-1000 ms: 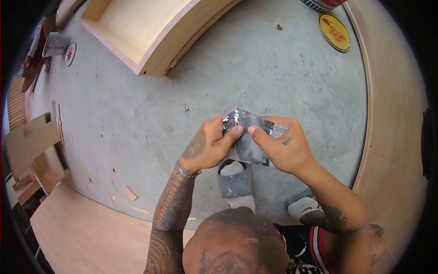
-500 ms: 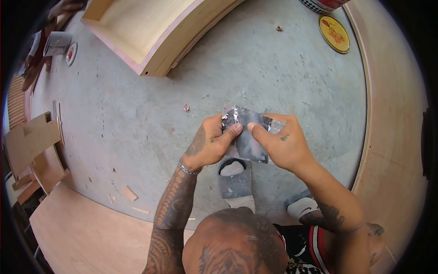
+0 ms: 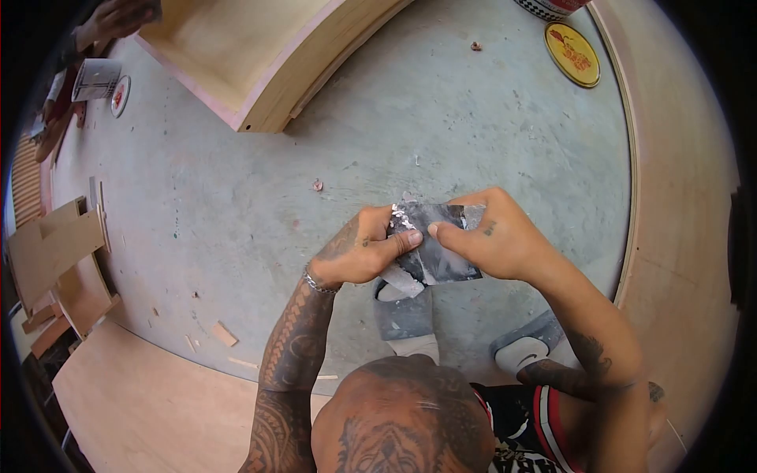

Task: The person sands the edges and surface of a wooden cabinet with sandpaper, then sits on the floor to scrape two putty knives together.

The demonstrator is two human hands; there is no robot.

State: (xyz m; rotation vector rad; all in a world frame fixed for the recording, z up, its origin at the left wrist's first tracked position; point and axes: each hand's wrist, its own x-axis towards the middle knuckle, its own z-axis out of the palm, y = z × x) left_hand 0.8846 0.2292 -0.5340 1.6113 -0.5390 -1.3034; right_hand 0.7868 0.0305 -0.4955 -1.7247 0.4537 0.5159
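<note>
Starting at the far left, wooden offcuts are lying piled at the edge of the concrete floor. Above them a small tin is standing with a round lid just beside it. Another person's hand is showing at the top corner, next to a curved wooden frame.

Toward the middle, the left hand is pinching the left edge of a crumpled grey sheet between thumb and fingers. The sheet is hanging in the air in front of the person, above the floor and over a foot in a grey slipper. The right hand is gripping the sheet's right side in the same way, and the two thumbs are lying close together on its face.

Farther right, a second slipper is resting on the floor. A yellow lid is lying near the top, and a curved plywood panel is bordering the floor on the right.
</note>
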